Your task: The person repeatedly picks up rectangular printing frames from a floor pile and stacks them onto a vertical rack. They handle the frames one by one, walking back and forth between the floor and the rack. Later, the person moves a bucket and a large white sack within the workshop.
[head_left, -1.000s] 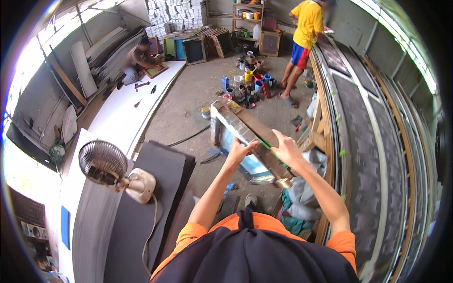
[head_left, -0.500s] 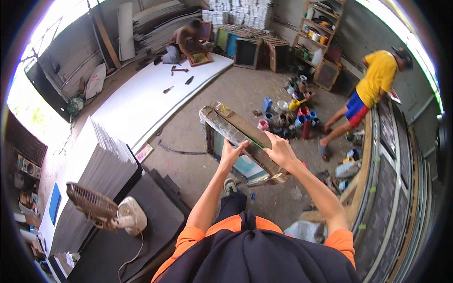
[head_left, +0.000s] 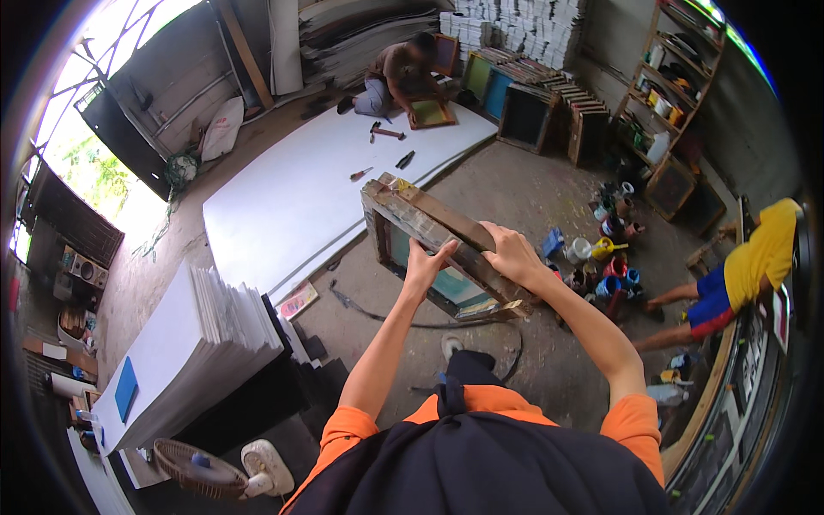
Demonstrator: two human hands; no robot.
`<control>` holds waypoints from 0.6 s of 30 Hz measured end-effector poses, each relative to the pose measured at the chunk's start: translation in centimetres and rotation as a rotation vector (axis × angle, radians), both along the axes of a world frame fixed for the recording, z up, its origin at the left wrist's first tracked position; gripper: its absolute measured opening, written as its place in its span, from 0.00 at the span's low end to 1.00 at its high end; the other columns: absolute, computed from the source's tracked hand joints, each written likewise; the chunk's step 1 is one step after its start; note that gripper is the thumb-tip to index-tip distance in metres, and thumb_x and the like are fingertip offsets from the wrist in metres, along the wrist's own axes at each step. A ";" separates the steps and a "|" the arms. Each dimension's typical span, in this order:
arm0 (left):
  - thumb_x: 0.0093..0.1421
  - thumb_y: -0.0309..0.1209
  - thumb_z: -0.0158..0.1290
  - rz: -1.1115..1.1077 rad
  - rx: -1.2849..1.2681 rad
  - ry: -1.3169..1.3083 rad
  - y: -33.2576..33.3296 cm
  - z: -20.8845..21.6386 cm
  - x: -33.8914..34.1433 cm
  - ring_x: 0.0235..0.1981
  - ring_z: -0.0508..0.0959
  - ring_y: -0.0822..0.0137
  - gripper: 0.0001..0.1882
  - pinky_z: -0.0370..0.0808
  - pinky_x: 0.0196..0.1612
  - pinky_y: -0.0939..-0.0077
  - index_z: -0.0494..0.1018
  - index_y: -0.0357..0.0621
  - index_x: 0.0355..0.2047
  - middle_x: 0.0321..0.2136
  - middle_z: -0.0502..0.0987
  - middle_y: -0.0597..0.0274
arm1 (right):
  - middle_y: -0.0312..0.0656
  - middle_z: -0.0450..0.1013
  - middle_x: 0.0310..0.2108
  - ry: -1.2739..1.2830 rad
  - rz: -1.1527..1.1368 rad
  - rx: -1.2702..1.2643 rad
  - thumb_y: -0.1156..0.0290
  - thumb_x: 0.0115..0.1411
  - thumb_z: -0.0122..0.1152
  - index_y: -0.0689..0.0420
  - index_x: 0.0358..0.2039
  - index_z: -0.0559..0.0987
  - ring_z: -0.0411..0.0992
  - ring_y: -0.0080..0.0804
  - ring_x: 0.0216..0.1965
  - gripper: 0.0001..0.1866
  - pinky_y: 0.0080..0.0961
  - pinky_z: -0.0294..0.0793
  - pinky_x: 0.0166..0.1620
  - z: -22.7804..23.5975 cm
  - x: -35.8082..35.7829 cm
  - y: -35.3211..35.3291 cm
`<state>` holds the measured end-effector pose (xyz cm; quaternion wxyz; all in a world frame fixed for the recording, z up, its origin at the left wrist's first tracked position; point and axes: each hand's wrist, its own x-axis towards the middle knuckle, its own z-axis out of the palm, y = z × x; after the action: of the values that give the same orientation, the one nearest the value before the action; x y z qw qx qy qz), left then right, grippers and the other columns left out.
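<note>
In front of my body I carry wooden screen-printing frames (head_left: 421, 215), tilted and pressed together, with a pale teal mesh showing beneath the near wooden bar. At least two frames seem stacked; the exact number is hidden. My left hand (head_left: 427, 264) grips the near bar, thumb laid across its edge and fingers hidden underneath. Across the top of the outer bar lies my right hand (head_left: 512, 257), its fingers curled over the wood.
A large white sheet (head_left: 292, 197) covers the floor ahead, where a person (head_left: 399, 77) kneels with another frame. Paint pots (head_left: 614, 266) and a person in yellow (head_left: 760, 249) are right. Left are a paper stack (head_left: 197, 343) and a fan (head_left: 202, 468). A dark cable (head_left: 378, 318) crosses the floor.
My view has swung left and forward, so the surroundings sit further right and the fan lower. Both hands still hold the frames. The person in yellow appears nearer the right rim.
</note>
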<state>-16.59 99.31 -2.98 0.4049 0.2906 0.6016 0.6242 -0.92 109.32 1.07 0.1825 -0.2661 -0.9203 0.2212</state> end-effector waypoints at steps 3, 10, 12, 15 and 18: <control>0.47 0.38 0.58 -0.018 -0.012 -0.002 5.9 -0.1 -4.3 0.41 0.72 0.63 0.35 0.74 0.41 0.69 0.52 0.37 0.49 0.43 0.66 0.52 | 0.57 0.67 0.38 0.044 0.030 -0.008 0.73 0.45 0.55 0.64 0.45 0.64 0.66 0.52 0.40 0.25 0.38 0.66 0.43 0.0 -4.0 6.0; 0.47 0.39 0.58 -0.013 0.054 0.019 21.3 0.0 -13.6 0.43 0.71 0.62 0.38 0.75 0.39 0.68 0.49 0.36 0.51 0.43 0.66 0.50 | 0.57 0.67 0.38 0.022 0.037 0.007 0.72 0.44 0.57 0.64 0.45 0.64 0.66 0.52 0.40 0.26 0.38 0.66 0.43 0.1 -12.1 21.6; 0.48 0.41 0.57 -0.001 0.051 0.061 25.1 -0.7 -16.1 0.38 0.74 0.62 0.38 0.76 0.37 0.72 0.48 0.34 0.50 0.42 0.65 0.47 | 0.57 0.67 0.38 0.015 0.037 0.007 0.73 0.44 0.56 0.63 0.46 0.64 0.66 0.52 0.41 0.26 0.38 0.66 0.43 0.1 -14.2 25.2; 0.48 0.41 0.57 -0.021 -0.015 0.080 32.0 0.1 -19.6 0.37 0.74 0.63 0.38 0.77 0.37 0.72 0.49 0.32 0.49 0.42 0.65 0.45 | 0.56 0.67 0.40 -0.037 -0.032 -0.038 0.74 0.43 0.58 0.64 0.45 0.65 0.66 0.50 0.43 0.26 0.35 0.65 0.45 1.5 -17.2 31.2; 0.48 0.41 0.57 -0.096 0.056 -0.015 38.5 0.7 -21.2 0.38 0.74 0.62 0.37 0.77 0.36 0.73 0.49 0.32 0.48 0.41 0.66 0.46 | 0.55 0.67 0.40 -0.019 -0.074 -0.009 0.75 0.44 0.57 0.63 0.45 0.65 0.66 0.50 0.42 0.25 0.35 0.66 0.44 2.2 -18.5 36.9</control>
<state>-37.76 137.85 -2.25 0.4305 0.3260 0.5662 0.6227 -19.37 146.24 3.28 0.1807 -0.3029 -0.9104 0.2162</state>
